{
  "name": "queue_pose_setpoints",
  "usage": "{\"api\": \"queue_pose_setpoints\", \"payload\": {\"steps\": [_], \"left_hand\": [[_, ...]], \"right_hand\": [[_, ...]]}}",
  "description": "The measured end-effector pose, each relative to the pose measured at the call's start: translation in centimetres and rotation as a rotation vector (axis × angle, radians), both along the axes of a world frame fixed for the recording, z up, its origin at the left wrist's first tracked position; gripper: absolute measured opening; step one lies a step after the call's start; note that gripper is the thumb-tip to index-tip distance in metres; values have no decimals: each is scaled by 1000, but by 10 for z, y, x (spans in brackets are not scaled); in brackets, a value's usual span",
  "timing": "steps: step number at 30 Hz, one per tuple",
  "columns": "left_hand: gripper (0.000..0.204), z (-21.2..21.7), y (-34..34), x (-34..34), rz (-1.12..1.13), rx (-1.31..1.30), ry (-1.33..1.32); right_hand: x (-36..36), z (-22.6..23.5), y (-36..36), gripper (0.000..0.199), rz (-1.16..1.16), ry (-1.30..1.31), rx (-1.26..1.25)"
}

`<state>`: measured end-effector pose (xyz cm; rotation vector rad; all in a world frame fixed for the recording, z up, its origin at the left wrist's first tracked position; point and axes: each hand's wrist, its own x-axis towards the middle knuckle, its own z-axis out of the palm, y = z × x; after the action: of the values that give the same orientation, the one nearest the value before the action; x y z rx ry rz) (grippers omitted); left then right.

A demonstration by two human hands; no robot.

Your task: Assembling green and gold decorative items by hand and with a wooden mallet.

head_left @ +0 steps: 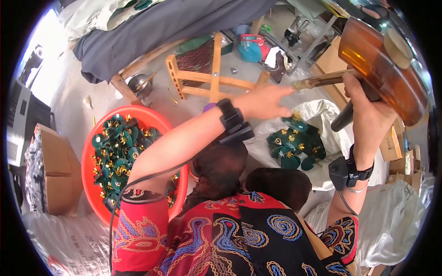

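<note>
**Hand Status: Right Hand Loaded, Left Hand Partly Open**

Through the head camera I read two hands. My right hand (375, 115) is closed around the dark handle (343, 117) of an amber tool (386, 69); the amber body extends above and to the right of that hand. A slim rod (324, 80) runs from beside the right thumb toward my left hand (264, 102).

The left hand is partly open, palm down, with thumb and forefinger apart. Its forefinger points at the gold tip (301, 84) of the rod. I cannot tell whether finger and tip touch, and I see nothing clearly gripped there.

Between the hands, nearer my body, lies a white bag (328, 108). It contains green discs (297, 142) with gold fittings. The left thumb is near the upper edge of this pile.

A red tub (87, 165), filled with similar pieces (120, 147), stands left of the left hand; the left forearm (184, 141) crosses above its right side. A carton (62, 177) stands farther left. Beyond the left hand I note a wooden frame (215, 76) and, left of that, a pot (139, 84).
</note>
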<state>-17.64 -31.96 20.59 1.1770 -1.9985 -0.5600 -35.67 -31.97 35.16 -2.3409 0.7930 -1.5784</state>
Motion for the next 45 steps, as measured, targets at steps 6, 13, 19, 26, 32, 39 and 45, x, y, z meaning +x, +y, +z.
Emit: {"api": "queue_pose_setpoints", "payload": {"steps": [6, 13, 19, 26, 32, 39, 45], "left_hand": [[43, -18, 25, 60, 241, 50, 100], [27, -140, 179, 243, 1105, 212, -307], [22, -227, 255, 236, 1218, 631, -597], [26, -269, 251, 205, 1324, 876, -1027], [20, -255, 245, 187, 1403, 791, -880], [15, -234, 275, 181, 1575, 581, -741], [19, -207, 258, 188, 1539, 404, -513]], "right_hand": [[-20, -22, 16, 57, -9, 48, -142], [5, -80, 16, 65, 50, -85, 263], [59, -116, 22, 66, 183, -38, 297], [38, -151, -2, 56, 222, 143, 412], [56, -109, 28, 46, 448, -179, 1126], [73, -100, 31, 44, 591, 29, 813], [53, -107, 26, 45, 623, -149, 1040]]}}
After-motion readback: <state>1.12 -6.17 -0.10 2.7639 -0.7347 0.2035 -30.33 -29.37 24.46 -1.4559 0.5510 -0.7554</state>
